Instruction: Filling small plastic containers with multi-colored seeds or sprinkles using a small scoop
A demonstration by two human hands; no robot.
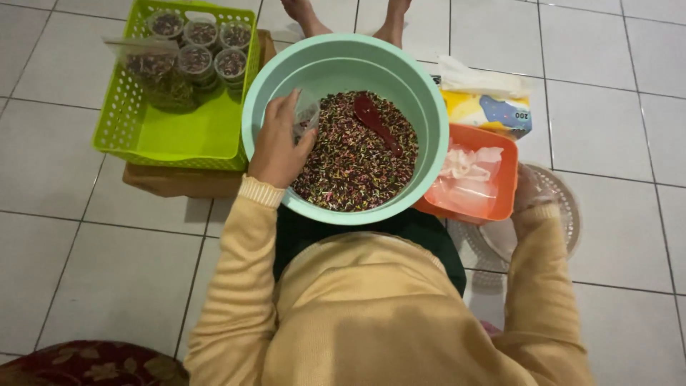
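A white tiled floor [71, 250] carries everything here. The person sits on it in a pale yellow sweater [371, 314], seen from above, with bare feet [307, 18] stretched out past the things.

The biggest thing is a round mint-green bowl [421, 107] in front of the person's lap, filled with a dark mix of many small coloured bits [350, 164]. A dark red spoon [376, 121] lies on the mix, toward the far side.

To the left stands a lime-green basket [171, 136] on a flat brown board [179, 182]; its far end holds several small clear cups [200, 43] already filled with the same mix.

To the right, touching the bowl, is an orange tray [509, 154] holding clear plastic pieces [468, 175]. Beyond it lies a tissue pack [489, 107]. A round white perforated lid [568, 214] lies on the floor just beside the tray.

The left hand [279, 143] reaches over the bowl's left rim, its fingers curled around a small clear cup [307, 118] held just above the mix.

The right hand [529, 189] rests by the tray's right edge over the lid; whether its fingers are apart or together cannot be told.
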